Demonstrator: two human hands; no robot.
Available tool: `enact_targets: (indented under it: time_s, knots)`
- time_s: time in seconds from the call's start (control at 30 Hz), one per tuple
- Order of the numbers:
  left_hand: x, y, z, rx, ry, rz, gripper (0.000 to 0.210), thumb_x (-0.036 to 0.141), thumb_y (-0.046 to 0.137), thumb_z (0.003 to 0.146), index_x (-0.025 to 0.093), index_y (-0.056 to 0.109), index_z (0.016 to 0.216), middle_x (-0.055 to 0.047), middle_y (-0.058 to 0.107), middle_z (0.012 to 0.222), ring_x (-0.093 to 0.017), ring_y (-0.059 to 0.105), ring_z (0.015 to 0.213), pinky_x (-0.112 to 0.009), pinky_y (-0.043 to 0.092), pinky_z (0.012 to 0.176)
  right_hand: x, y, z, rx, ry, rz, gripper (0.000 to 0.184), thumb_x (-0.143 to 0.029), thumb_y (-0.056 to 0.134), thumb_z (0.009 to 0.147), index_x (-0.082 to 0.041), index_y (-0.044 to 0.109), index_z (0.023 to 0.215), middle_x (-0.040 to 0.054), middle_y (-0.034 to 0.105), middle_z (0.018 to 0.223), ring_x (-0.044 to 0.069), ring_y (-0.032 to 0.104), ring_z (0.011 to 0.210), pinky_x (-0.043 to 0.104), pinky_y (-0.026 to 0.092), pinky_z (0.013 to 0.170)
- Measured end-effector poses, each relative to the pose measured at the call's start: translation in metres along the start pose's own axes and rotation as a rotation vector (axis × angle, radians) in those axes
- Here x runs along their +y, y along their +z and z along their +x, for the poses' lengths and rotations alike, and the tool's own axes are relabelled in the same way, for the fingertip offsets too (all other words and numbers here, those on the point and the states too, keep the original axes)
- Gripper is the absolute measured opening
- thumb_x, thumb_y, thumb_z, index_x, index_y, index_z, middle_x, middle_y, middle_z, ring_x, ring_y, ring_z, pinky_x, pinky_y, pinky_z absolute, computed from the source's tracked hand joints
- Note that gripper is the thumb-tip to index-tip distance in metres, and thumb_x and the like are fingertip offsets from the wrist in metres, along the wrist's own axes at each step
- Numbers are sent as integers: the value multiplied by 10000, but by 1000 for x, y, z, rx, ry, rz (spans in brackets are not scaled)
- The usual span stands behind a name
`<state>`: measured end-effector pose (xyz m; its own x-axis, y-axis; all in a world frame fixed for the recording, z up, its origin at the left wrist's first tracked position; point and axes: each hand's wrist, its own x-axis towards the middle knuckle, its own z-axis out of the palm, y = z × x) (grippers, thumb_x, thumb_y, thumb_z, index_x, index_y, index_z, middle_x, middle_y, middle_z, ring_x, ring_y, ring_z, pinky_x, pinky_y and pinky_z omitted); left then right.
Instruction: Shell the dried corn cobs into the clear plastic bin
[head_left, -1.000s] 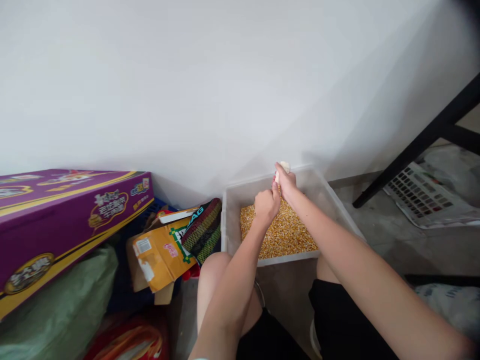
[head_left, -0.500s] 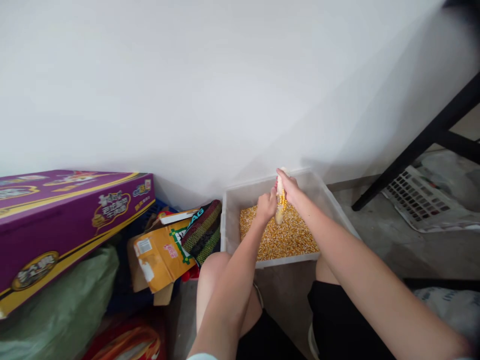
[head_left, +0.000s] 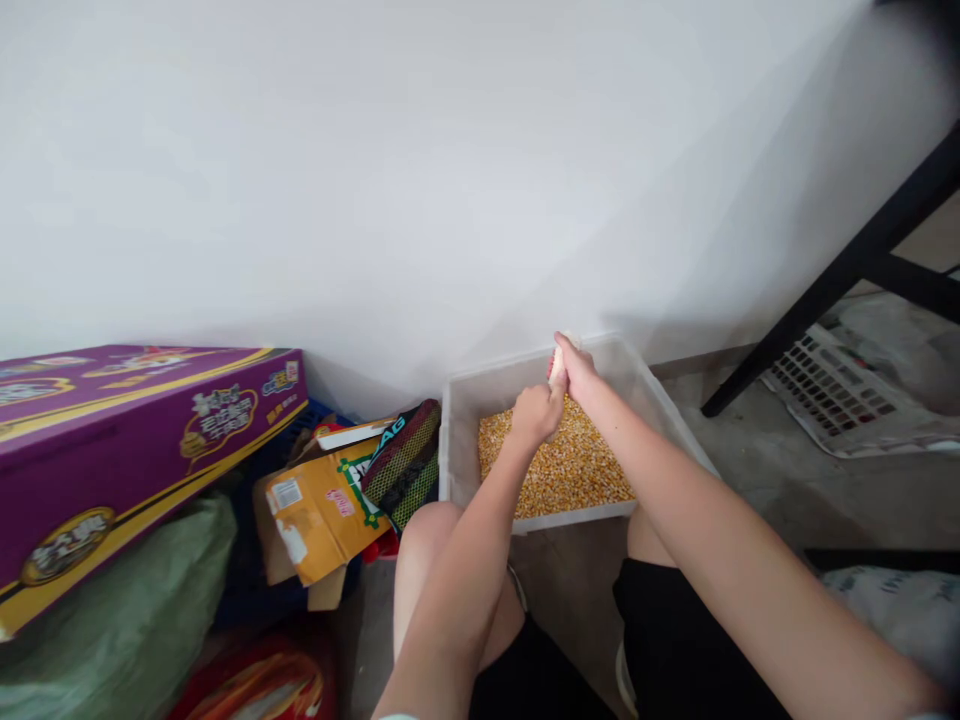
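Observation:
Both my hands are closed around one corn cob (head_left: 557, 366), held above a white plastic bin (head_left: 461, 480). Only a pale, bare stretch of the cob shows between the hands; the rest is covered by fingers. My left hand (head_left: 537, 412) grips the nearer, lower end with its thumb against the cob. Wrapped round the farther, upper end is my right hand (head_left: 576, 368). Loose yellow corn kernels (head_left: 570, 470) spread over the floor of the bin beneath them.
To the left stand a purple carton (head_left: 150, 430), a green plastic bag (head_left: 127, 600), a torn orange box (head_left: 330, 515) and a mesh bag (head_left: 409, 465). On the right are a black table leg (head_left: 810, 310) and a white slotted basket (head_left: 832, 400). A wall (head_left: 450, 180) rises behind the bin.
My left hand has slid up and over the cob, closer to my right hand. The yellow kernels and lower tip of the cob seen before are now covered.

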<state>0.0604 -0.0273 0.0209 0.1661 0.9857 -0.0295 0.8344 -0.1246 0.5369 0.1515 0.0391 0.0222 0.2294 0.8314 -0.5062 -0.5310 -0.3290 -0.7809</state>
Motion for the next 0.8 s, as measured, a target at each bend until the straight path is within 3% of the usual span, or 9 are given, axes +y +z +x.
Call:
enact_targets:
  time_s: [0.17,0.33,0.43,0.57,0.63,0.7,0.8]
  knots:
    - [-5,7,2,7,64,-58,773,578,68,907,138,658,668,-176,672,725,-281,646,801,-322,425,745,4,-4,4,-17,-6,1,293,-424,640,753,-206,478,642,-19,497,506,119,467,423,240,416,394]
    - [-13,11,8,2,29,-226,711,580,127,908,138,614,637,-128,643,666,-246,628,782,-300,431,734,4,-7,5,-18,26,-21,301,-434,641,752,-196,496,640,-9,512,510,129,490,447,237,420,396]
    - [-18,12,11,-42,-110,-423,653,600,199,893,139,587,643,-84,602,593,-201,605,654,-283,450,648,-2,-8,4,-36,54,-15,299,-433,631,764,-191,497,650,-8,512,510,127,486,435,244,437,409]
    - [-22,7,13,-98,-352,-641,548,543,268,900,117,610,872,-79,644,690,-146,572,517,-262,453,539,-13,-12,5,-23,59,34,301,-427,602,795,-197,466,657,-25,489,499,109,467,416,227,436,411]
    - [-19,2,10,-28,-360,-557,579,556,242,900,121,623,926,-111,673,785,-163,613,593,-273,468,588,-17,-14,7,15,61,56,302,-429,600,798,-200,459,660,-29,482,494,107,466,414,224,434,408]
    - [-10,-3,6,44,-273,-350,666,628,206,876,136,655,878,-137,686,836,-207,645,738,-291,469,676,-16,-14,9,67,58,71,292,-422,608,791,-202,462,667,-25,486,492,115,473,420,229,427,396]
    - [9,-5,-2,51,-165,-72,768,730,171,818,160,682,882,-152,694,887,-265,640,883,-319,452,759,-10,-8,8,176,48,47,265,-398,618,782,-205,475,670,-12,504,493,135,485,426,244,407,369]
